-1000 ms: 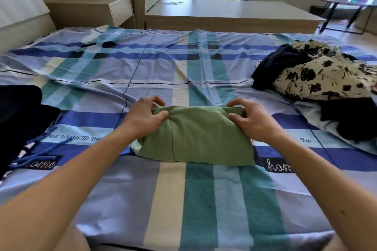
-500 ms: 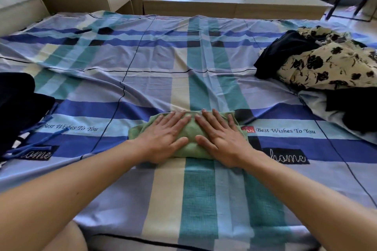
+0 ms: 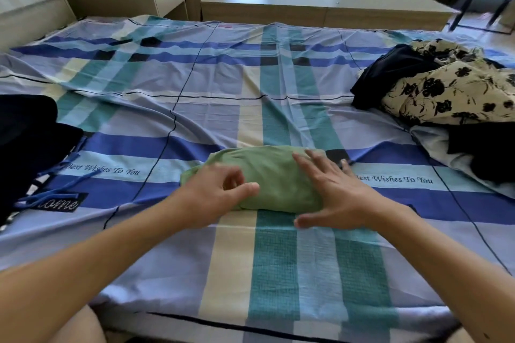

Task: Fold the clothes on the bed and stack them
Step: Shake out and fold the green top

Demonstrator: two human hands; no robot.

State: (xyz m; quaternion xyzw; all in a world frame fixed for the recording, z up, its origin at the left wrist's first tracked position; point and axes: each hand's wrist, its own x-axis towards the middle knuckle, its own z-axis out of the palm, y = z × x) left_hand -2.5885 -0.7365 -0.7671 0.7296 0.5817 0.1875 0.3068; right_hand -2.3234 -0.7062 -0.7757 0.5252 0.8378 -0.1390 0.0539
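Green cloth bundle [image 3: 276,175], folded down to a small packet, lying crosswise mid-bed on plaid sheet [image 3: 278,273], betw. both hands. R hand [image 3: 337,195] flat on its R end, fingers straight & spread, thumb out toward near edge. L hand [image 3: 214,192] at its L end, fingers loosely curled, thumb tip laid on fabric; cannot tell if any cloth pinched.

Step in hand, prob.: pressing last fold flat before shifting packet to a stack. To do well: hold R palm down as anchor, smooth from centre outward w/ L, square up puffy L end to stop layers springing open. Lift w/ both hands under, not by one corner. Soft fabric, likely to unroll if grabbed loosely.

Dark pile [image 3: 30,142] at far L w/ blue cord [image 3: 55,192] trailing, likely the stack spot. Unfolded heap at R: cream floral garment [image 3: 457,92], black piece [image 3: 390,75], well apart from packet, not yet folded.
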